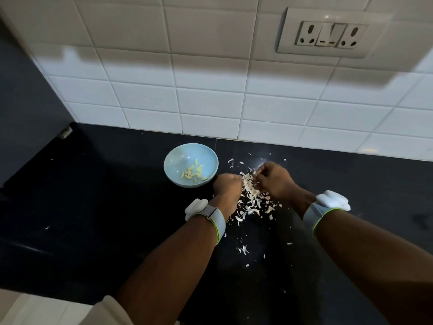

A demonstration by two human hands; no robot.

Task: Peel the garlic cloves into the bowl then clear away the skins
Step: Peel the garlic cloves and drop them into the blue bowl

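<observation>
A light blue bowl (191, 164) on the black counter holds several peeled garlic cloves (192, 173). To its right lies a pile of white garlic skins (251, 199). My left hand (227, 185) is curled into a fist at the pile's left edge, with white skins showing at its finger side. What is inside the fist is hidden. My right hand (273, 178) is at the pile's far right, its fingertips pinching a bit of skin. The two hands are a short gap apart over the pile.
Loose skin flakes (243, 249) are scattered on the black counter (105, 207) towards me and behind the pile. A white tiled wall (210, 102) with a socket panel (331, 34) rises behind. A dark panel (23, 102) closes off the left side.
</observation>
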